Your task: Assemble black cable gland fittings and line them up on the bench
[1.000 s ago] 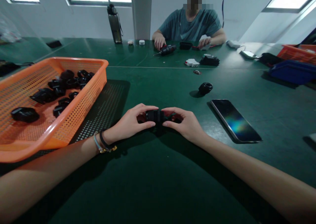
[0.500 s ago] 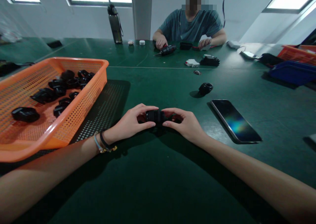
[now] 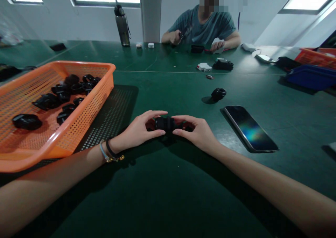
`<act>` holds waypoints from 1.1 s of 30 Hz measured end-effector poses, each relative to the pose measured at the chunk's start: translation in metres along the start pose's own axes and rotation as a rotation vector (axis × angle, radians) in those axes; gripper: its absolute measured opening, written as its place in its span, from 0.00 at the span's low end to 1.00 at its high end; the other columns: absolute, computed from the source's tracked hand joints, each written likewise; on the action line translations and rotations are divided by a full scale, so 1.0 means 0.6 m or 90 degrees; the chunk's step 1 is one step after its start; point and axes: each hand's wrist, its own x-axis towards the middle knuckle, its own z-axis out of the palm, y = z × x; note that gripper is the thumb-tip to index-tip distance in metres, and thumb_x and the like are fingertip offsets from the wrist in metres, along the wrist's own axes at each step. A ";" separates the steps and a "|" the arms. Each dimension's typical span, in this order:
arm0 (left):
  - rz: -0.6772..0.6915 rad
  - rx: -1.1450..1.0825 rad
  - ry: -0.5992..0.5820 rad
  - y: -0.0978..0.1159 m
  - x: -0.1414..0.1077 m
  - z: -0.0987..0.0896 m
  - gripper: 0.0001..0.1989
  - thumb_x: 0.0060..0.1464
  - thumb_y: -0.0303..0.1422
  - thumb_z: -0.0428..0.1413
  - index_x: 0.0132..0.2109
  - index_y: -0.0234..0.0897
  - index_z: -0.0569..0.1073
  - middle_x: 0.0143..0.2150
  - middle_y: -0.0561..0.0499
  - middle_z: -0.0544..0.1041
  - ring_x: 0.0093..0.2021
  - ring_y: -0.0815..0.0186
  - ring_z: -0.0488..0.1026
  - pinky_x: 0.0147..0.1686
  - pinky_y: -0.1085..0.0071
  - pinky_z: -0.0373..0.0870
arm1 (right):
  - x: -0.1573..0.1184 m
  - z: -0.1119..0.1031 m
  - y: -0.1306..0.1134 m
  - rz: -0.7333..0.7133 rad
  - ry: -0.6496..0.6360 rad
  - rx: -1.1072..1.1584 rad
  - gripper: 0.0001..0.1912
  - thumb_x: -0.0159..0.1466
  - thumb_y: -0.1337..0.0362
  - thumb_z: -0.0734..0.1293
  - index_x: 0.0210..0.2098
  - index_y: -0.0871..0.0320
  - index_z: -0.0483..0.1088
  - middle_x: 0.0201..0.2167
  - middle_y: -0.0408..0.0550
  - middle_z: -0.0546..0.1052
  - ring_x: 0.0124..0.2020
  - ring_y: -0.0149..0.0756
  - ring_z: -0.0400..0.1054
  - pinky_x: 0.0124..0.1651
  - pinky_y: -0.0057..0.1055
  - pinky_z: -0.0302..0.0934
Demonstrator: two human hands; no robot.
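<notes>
We see a phone lying face up on the green table to our right, with a blue bin beyond it. Across from us sits a co-worker; a dark bottle stands farther left.

The right hand grips 1 black part; the left hand curls around its other end. An orange basket of black pieces stands at left, and 1 phone lies at right.
</notes>
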 end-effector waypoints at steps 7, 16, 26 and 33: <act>0.002 0.028 0.005 0.001 0.000 -0.002 0.20 0.47 0.33 0.60 0.49 0.37 0.71 0.44 0.49 0.71 0.38 0.66 0.72 0.40 0.67 0.72 | 0.000 -0.001 0.002 -0.027 0.018 -0.021 0.16 0.51 0.67 0.71 0.40 0.55 0.76 0.39 0.47 0.79 0.39 0.38 0.72 0.40 0.36 0.66; 0.011 0.022 0.002 0.002 0.000 -0.003 0.20 0.47 0.33 0.60 0.49 0.37 0.72 0.43 0.51 0.69 0.38 0.68 0.72 0.39 0.70 0.71 | -0.001 0.001 0.000 0.000 0.016 -0.003 0.17 0.51 0.67 0.72 0.42 0.55 0.75 0.37 0.45 0.79 0.37 0.37 0.73 0.39 0.35 0.65; 0.006 0.024 0.000 0.004 0.000 -0.004 0.21 0.47 0.34 0.60 0.50 0.37 0.72 0.43 0.50 0.69 0.37 0.68 0.72 0.39 0.69 0.71 | 0.000 0.000 -0.005 0.017 0.008 -0.006 0.17 0.51 0.66 0.72 0.42 0.57 0.75 0.38 0.46 0.80 0.37 0.37 0.73 0.38 0.34 0.65; 0.007 0.033 0.004 0.003 -0.001 -0.004 0.20 0.48 0.33 0.60 0.50 0.38 0.72 0.44 0.50 0.70 0.38 0.67 0.72 0.40 0.68 0.72 | 0.000 -0.001 -0.005 0.013 0.006 -0.011 0.17 0.51 0.65 0.72 0.41 0.55 0.76 0.37 0.46 0.80 0.36 0.38 0.73 0.38 0.35 0.66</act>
